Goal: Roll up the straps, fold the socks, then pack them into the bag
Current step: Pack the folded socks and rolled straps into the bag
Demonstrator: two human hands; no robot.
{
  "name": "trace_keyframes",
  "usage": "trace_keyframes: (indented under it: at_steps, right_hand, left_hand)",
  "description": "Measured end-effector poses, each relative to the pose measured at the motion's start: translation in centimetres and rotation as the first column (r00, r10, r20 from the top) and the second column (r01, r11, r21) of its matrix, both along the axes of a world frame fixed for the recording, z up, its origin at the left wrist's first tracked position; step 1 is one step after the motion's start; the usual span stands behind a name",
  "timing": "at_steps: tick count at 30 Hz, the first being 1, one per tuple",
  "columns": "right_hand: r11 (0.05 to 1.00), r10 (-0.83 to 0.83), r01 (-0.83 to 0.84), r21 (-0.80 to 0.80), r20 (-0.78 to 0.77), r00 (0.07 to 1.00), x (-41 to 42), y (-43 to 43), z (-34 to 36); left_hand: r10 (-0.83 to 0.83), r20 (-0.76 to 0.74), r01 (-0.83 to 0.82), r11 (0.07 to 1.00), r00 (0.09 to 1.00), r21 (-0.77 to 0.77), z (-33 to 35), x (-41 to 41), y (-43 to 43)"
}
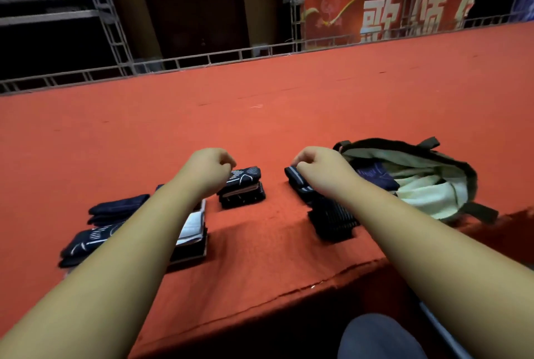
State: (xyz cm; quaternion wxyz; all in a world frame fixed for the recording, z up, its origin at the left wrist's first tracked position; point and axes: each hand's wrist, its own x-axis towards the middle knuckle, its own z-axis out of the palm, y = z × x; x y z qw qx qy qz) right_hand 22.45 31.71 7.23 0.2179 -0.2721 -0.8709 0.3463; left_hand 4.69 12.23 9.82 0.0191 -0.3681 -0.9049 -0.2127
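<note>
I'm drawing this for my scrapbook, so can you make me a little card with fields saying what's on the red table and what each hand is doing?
Surface: red carpet-covered table
Left hand: pinches the top of a small stack of folded dark patterned socks
Right hand: grips a dark striped fabric roll
Bag: open olive-green cloth bag, pale lining, right of both hands
Inside bag: one dark patterned fabric piece
Not packed: more folded dark socks, at left

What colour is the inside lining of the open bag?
Pale green; the bag is dark olive outside. Head view.
</note>
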Motion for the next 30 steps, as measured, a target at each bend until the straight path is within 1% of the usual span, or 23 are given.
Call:
trace_keyframes:
  at_steps: [3,7,9,12,17,19,22,24,26,28,30]
  right_hand:
    - [0.997,0.082,-0.082,-0.001,0.028,0.996,-2.3,-2.3,-1.3]
    - [0.986,0.161,-0.159,-0.041,0.042,0.986,-5.0,-4.4,-3.6]
    - [0.982,0.189,-0.188,-0.016,0.079,0.979,-6.3,-4.9,-5.3]
    - [0.978,0.190,-0.199,0.063,0.126,0.974,-8.3,-4.8,-8.4]
    - [0.984,0.156,-0.165,0.065,0.132,0.979,-10.6,-3.2,-12.1]
    - [0.979,0.157,-0.174,0.105,0.154,0.975,-11.0,-2.5,-13.6]
    - [0.960,0.129,-0.163,0.228,0.154,0.980,-11.0,-1.8,-15.8]
    - [0.953,0.115,-0.142,0.269,0.112,0.987,-10.8,-1.6,-16.4]
    - [0.953,0.125,-0.143,0.267,0.081,0.989,-11.1,-1.4,-16.7]
    - [0.957,0.138,-0.150,0.249,0.065,0.988,-11.3,-1.1,-17.0]
    - [0.956,0.143,-0.151,0.253,0.047,0.989,-11.3,-0.9,-17.2]
  left_hand:
    - [0.018,0.000,-0.018,0.999,1.000,-0.034,-0.8,-1.2,-1.3]
    - [0.005,0.013,-0.004,0.996,1.000,-0.085,-2.4,-2.5,-1.6]
    - [-0.016,0.024,0.018,0.996,1.000,-0.088,-3.1,-3.0,-1.2]
    - [-0.054,0.037,0.058,0.992,0.998,-0.109,-4.1,-3.9,-0.2]
    - [-0.081,0.000,0.081,0.988,0.997,-0.128,-5.5,-6.5,2.0]
    - [-0.067,0.033,0.071,0.989,0.997,-0.132,-6.1,-7.7,2.9]
    - [-0.081,0.047,0.090,0.969,0.996,-0.230,-7.2,-9.3,4.3]
    - [-0.103,0.008,0.100,0.939,0.995,-0.329,-7.4,-9.9,5.4]
    - [-0.131,-0.024,0.106,0.887,0.991,-0.450,-7.1,-10.1,6.4]
    - [-0.145,-0.026,0.106,0.825,0.989,-0.555,-6.9,-10.3,7.6]
    - [-0.151,-0.022,0.106,0.784,0.988,-0.612,-6.8,-10.6,8.8]
